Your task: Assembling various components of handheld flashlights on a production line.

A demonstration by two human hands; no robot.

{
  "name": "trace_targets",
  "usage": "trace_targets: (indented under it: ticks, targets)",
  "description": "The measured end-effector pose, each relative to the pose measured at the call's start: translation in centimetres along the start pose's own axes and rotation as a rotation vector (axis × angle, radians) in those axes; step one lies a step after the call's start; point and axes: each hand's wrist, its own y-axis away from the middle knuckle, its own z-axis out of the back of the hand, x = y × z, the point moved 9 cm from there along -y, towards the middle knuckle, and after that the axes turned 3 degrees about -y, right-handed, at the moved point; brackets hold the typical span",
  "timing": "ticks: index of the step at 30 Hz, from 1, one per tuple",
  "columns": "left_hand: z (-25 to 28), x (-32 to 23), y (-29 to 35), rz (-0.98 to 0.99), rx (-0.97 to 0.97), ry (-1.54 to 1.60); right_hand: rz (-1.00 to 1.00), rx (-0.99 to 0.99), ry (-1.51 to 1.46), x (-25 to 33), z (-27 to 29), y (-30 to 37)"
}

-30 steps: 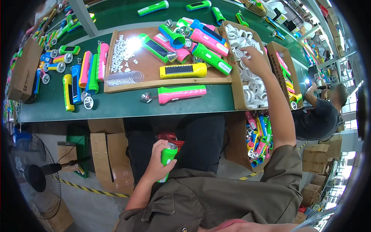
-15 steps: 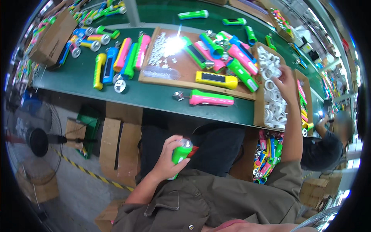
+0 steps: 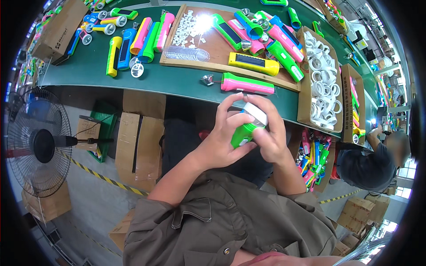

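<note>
In front of my chest, above my lap, my left hand [image 3: 216, 142] is wrapped round a green flashlight [image 3: 242, 135], its head tilted up. A white plastic ring [image 3: 256, 113] sits at the head, with the fingers of my right hand [image 3: 274, 138] closed on it from the right. Fingers partly hide how far the ring is seated. Just beyond my hands, on the bench edge, lies a pink and green flashlight [image 3: 248, 84] with a loose reflector [image 3: 207, 80] wired to its end. A cardboard box [image 3: 305, 101] of white rings [image 3: 327, 77] stands to the right.
On the green bench [image 3: 95, 80], a wooden tray [image 3: 191, 66] bears flashlight bodies, small white parts and stacked clear discs [image 3: 186, 54]. More flashlights lie left. Below right is a box of flashlights [image 3: 316, 162]. A fan [image 3: 43, 144] stands left; another person [image 3: 368, 170] sits right.
My right hand has come from the ring box to the flashlight, bringing a white ring to its head. My left hand has raised the flashlight towards the bench. The view has shifted slightly.
</note>
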Motion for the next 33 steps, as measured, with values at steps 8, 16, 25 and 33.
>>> trace_targets:
  ticks: [8, 16, 25, 33]
  targets:
    - [1.0, -1.2, 0.0, -0.148, -0.038, 0.023, 0.111, 0.174, 0.230, 3.1, -0.9, -1.2]
    - [2.0, 0.8, 0.3, 0.350, -0.030, -0.114, 0.249, 0.248, 0.441, 5.9, -2.5, -2.5]
    - [2.4, -0.6, -0.8, 0.233, -0.154, 0.023, 0.098, 0.013, 0.033, 5.0, -1.2, -2.6]
    - [2.5, -2.8, -1.8, 0.039, -0.245, 0.119, 0.107, -0.054, -0.112, 7.9, -0.6, -3.3]
